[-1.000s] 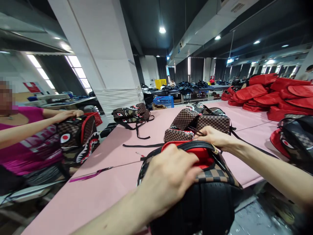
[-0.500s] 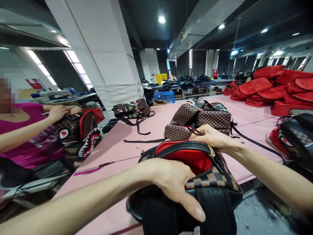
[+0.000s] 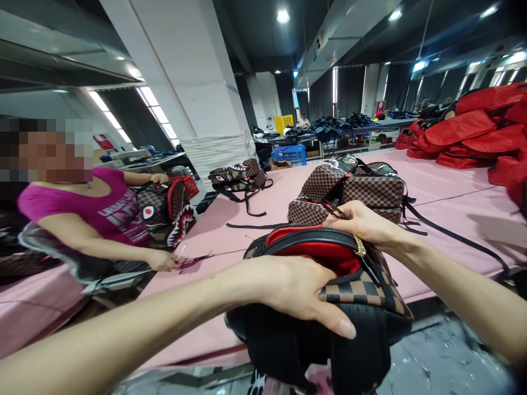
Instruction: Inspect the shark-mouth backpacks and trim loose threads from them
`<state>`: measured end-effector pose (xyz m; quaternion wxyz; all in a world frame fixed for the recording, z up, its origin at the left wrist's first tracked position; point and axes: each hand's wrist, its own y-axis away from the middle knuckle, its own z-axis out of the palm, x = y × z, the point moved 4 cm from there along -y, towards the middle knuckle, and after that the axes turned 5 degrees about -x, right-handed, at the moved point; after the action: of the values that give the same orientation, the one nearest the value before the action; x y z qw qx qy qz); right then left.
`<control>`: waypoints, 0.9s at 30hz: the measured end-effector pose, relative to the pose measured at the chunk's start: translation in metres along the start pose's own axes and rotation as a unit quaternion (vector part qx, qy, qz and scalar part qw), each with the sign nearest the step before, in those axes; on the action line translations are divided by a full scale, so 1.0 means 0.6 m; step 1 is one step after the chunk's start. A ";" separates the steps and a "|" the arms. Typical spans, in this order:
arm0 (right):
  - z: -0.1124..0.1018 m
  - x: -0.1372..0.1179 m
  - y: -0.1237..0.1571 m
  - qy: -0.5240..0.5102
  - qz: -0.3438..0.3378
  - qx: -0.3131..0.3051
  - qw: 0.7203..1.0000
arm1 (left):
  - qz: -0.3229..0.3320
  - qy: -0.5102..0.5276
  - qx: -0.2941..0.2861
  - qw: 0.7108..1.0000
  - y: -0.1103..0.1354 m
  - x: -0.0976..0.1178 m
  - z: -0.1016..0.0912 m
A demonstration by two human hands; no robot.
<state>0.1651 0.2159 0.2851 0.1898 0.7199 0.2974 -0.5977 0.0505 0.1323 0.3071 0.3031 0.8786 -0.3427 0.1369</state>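
Observation:
A black and brown checkered backpack (image 3: 349,296) with a red lining is tilted toward me at the table's edge, its zipped top gaping. The fingers of my left hand (image 3: 288,285) reach inside the opening, while the thumb presses the black back panel from outside. At the far rim, beside a gold zipper pull (image 3: 359,246), my right hand (image 3: 358,222) is closed on the backpack, and a dark brown strap (image 3: 336,210) shows at its fingertips. Black shoulder straps (image 3: 358,351) hang down on the near side. The left fingertips are hidden within the bag.
Checkered backpacks (image 3: 373,192) lie just beyond my hands on the pink table (image 3: 280,192), with loose black straps. Red bags (image 3: 469,131) are piled at the right. To the left, a co-worker (image 3: 111,214) sits with a shark-mouth backpack (image 3: 167,214) and touches purple-handled scissors (image 3: 195,261).
My view has shifted, showing more of the left side. The co-worker's hand has come down from the backpack to the scissors on the table. Both my hands keep hold of the backpack.

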 end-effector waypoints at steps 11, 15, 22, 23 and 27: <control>-0.004 0.005 -0.026 -0.008 -0.007 0.005 1.000 | -0.065 -0.098 0.115 0.986 0.051 -0.031 0.000; -0.040 0.002 0.000 0.002 -0.065 0.141 0.988 | -0.046 0.007 0.215 0.976 0.037 -0.058 -0.009; -0.040 0.041 0.171 0.136 -0.040 0.187 0.972 | -0.037 0.082 0.331 0.939 0.016 -0.088 -0.027; -0.033 0.048 0.186 0.139 -0.030 0.195 0.970 | -0.037 0.081 0.336 0.937 0.014 -0.087 -0.029; -0.001 0.065 0.200 0.157 -0.030 0.235 0.959 | -0.036 0.046 0.362 0.930 0.011 -0.084 -0.037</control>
<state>0.2487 0.1338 0.2377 -0.0519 0.8196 0.1966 -0.5356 0.0085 0.1682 0.3050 -0.0154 0.9332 -0.2233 0.2812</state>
